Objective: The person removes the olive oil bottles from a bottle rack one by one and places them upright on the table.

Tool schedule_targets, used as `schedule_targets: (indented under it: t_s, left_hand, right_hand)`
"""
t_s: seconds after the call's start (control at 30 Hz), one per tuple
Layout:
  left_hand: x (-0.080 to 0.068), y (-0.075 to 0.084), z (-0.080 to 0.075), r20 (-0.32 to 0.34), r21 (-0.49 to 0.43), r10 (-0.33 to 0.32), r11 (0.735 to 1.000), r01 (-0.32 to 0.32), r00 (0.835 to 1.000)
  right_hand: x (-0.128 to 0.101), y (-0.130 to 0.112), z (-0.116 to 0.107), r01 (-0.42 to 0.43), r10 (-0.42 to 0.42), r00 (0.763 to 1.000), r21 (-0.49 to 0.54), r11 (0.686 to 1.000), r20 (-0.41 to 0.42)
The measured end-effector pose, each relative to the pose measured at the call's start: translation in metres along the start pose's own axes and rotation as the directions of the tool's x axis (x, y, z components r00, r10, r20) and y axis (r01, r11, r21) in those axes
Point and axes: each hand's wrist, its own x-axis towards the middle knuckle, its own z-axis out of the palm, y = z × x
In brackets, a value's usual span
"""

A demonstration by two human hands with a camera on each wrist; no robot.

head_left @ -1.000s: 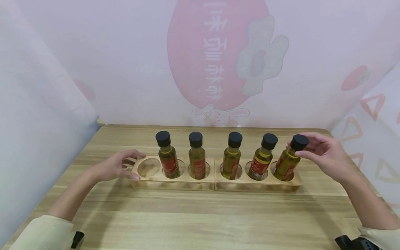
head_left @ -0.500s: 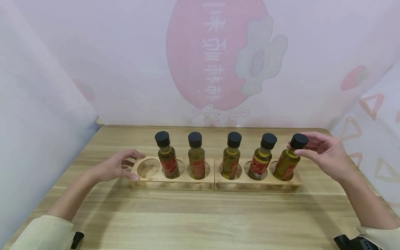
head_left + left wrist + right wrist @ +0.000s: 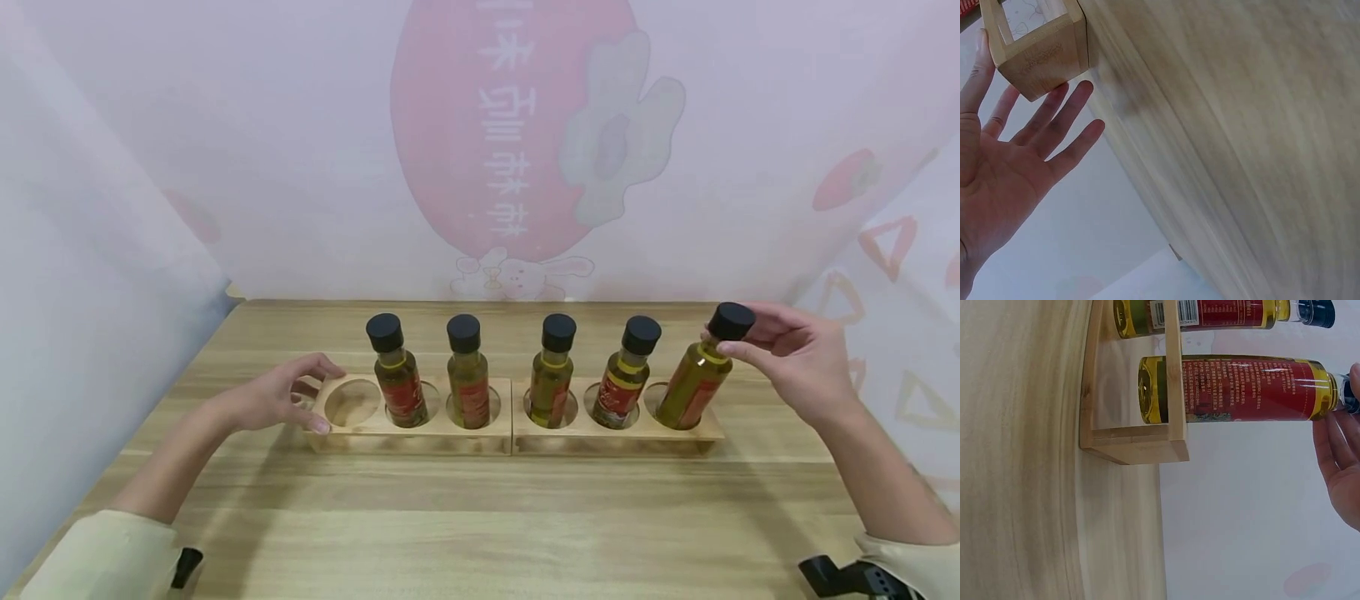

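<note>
In the head view my right hand point(image 3: 798, 354) pinches the neck of the rightmost oil bottle point(image 3: 693, 383), just under its black cap. This bottle leans right; the right wrist view shows the base of the held bottle point(image 3: 1247, 387) raised off the rack's floor but inside its hole. Several similar bottles, such as the leftmost oil bottle point(image 3: 401, 387), stand in the wooden rack point(image 3: 512, 442). My left hand point(image 3: 273, 396) rests against the rack's left end, thumb at the front edge and a finger at the back. Its other fingers spread straight beside the rack's end point(image 3: 1047, 62).
An unfilled round hole point(image 3: 352, 404) is at the rack's left end. The rack stands on a wood-grain table point(image 3: 480, 525). A pale printed curtain point(image 3: 300, 167) hangs behind the table and along both sides.
My right hand has moved up and slightly right, raising the rightmost bottle partway out of its hole and tilting it more. The left hand stays at the rack's end.
</note>
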Motion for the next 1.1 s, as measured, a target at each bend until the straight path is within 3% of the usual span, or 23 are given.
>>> schedule_targets:
  t_s: [0.23, 0.57, 0.87, 1.1]
  left_hand:
    - [-0.001, 0.001, 0.0, 0.004, 0.005, -0.002, 1.0, 0.002, 1.0]
    - [-0.001, 0.001, 0.001, -0.002, -0.008, 0.016, 1.0, -0.016, 1.0]
    - [-0.002, 0.0, 0.001, -0.003, -0.009, 0.024, 1.0, -0.024, 1.0]
    - [-0.002, 0.0, 0.001, -0.003, -0.002, 0.008, 1.0, -0.008, 1.0]
  right_hand:
    - [0.004, -0.006, 0.001, 0.011, -0.01, 0.997, 0.006, 1.0, -0.08]
    - [0.008, -0.008, -0.001, 0.058, -0.047, 0.996, 0.137, 0.989, -0.081]
    - [0.015, -0.015, 0.0, 0.096, -0.073, 0.988, 0.168, 0.981, -0.135]
    - [0.023, -0.02, 0.004, 0.093, -0.071, 0.981, 0.12, 0.988, -0.178]
